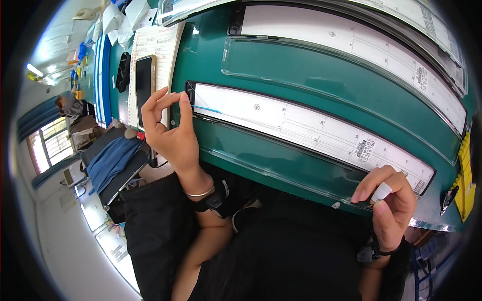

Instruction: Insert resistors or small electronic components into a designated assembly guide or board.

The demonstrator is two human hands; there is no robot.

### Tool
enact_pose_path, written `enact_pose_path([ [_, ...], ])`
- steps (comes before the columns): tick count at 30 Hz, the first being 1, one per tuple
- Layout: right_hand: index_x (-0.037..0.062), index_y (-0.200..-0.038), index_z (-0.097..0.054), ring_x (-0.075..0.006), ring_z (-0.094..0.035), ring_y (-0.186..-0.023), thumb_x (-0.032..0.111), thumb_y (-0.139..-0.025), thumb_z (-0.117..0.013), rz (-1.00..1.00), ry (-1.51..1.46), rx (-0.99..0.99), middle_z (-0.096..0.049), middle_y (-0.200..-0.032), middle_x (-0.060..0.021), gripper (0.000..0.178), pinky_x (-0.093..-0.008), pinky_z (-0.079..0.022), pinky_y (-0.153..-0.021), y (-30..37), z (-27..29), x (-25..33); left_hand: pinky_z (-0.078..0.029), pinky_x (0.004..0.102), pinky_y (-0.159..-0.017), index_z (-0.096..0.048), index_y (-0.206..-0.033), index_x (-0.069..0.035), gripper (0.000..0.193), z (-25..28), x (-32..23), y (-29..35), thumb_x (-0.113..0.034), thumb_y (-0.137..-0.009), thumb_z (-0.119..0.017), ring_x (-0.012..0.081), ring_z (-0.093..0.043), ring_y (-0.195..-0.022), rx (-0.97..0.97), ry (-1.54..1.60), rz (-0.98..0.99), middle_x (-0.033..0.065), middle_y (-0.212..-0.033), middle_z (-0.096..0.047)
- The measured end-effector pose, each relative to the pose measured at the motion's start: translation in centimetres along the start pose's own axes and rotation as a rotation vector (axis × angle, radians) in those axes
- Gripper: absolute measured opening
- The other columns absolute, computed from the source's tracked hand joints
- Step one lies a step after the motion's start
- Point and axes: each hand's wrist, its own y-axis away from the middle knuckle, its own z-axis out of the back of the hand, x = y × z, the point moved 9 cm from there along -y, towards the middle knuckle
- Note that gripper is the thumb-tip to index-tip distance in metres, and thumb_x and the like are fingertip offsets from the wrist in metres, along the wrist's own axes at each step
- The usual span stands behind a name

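A long, narrow black-edged case [241, 103] with a white printed insert lies slantwise across the green tabletop in front of me. At its left end, my left hand [173, 128] pinches thumb and forefinger together; whatever lies between them is too fine to make out. A thin blue strand [207, 109] runs over the insert close to those fingertips. Beyond the case's right part, on the near side, my right hand [394, 200] is curled with thumb and fingers close together, white tape [382, 192] round one finger. Its fingertips are by the edge of a clear lid [281, 175].
Another long case [301, 24] with its clear lid lies farther back, with more at the top right. Left are a phone [146, 75] on a lined notebook [173, 37] and a black object [123, 71]. Yellow pieces [467, 175] sit at the right edge. A person works far left.
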Motion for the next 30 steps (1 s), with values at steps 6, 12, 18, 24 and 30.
enact_pose_path([
  [6,-0.0018,-0.093,-0.054,-0.0239,-0.062,-0.085,0.002,-0.088,-0.056,-0.002,-0.006,0.014,-0.062,-0.094,-0.0205,0.006,-0.036,-0.054,-0.079,0.1,-0.1,0.0,-0.045,0.0304,-0.098,-0.07,-0.11,0.002,0.021,-0.4,0.4,-0.1,0.001,-0.089,-0.074,0.016,-0.065,-0.096,0.051,-0.076,0.051,0.0084,-0.1,-0.072],
  [12,-0.0017,-0.093,-0.054,-0.0234,-0.062,-0.084,0.003,-0.089,-0.055,0.004,-0.002,0.006,-0.062,-0.093,-0.02,0.006,-0.035,-0.054,-0.078,0.1,0.1,0.0,-0.046,0.0381,-0.092,-0.074,-0.102,-0.003,0.017,-0.6,-2.1,-1.7,-0.003,-0.084,-0.074,0.0288,-0.06,-0.105,0.254,-0.296,-0.241,0.011,-0.107,-0.067],
  [18,-0.0021,-0.092,-0.054,-0.0233,-0.062,-0.084,0.004,-0.089,-0.055,0.031,0.013,0.016,-0.062,-0.092,-0.0196,0.007,-0.0349,-0.053,-0.078,0.0,0.0,0.2,-0.044,0.0376,-0.087,-0.074,-0.097,-0.006,0.016,-1.6,-3.5,-2.4,-0.002,-0.081,-0.075,0.0264,-0.057,-0.098,0.432,-0.334,-0.393,0.0061,-0.103,-0.067],
  [24,-0.0009,-0.092,-0.054,-0.023,-0.062,-0.083,0.004,-0.089,-0.055,0.018,-0.016,0.027,-0.062,-0.09,-0.0184,0.006,-0.0342,-0.053,-0.077,-0.1,0.0,-0.1,-0.04,0.0389,-0.091,-0.072,-0.093,-0.006,0.015,-3.2,-4.6,-3.0,-0.008,-0.079,-0.077,0.0271,-0.052,-0.102,0.529,-0.445,-0.495,0.0041,-0.105,-0.066],
  [30,-0.0001,-0.093,-0.053,-0.0227,-0.062,-0.082,0.004,-0.09,-0.056,0.031,0.006,0.028,-0.062,-0.089,-0.0179,0.005,-0.034,-0.053,-0.077,-0.1,0.0,0.1,-0.038,0.041,-0.094,-0.067,-0.089,-0.004,0.012,-3.7,-4.2,-2.8,-0.009,-0.082,-0.075,0.0294,-0.051,-0.104,0.586,-0.437,-0.449,0.0053,-0.105,-0.064],
])
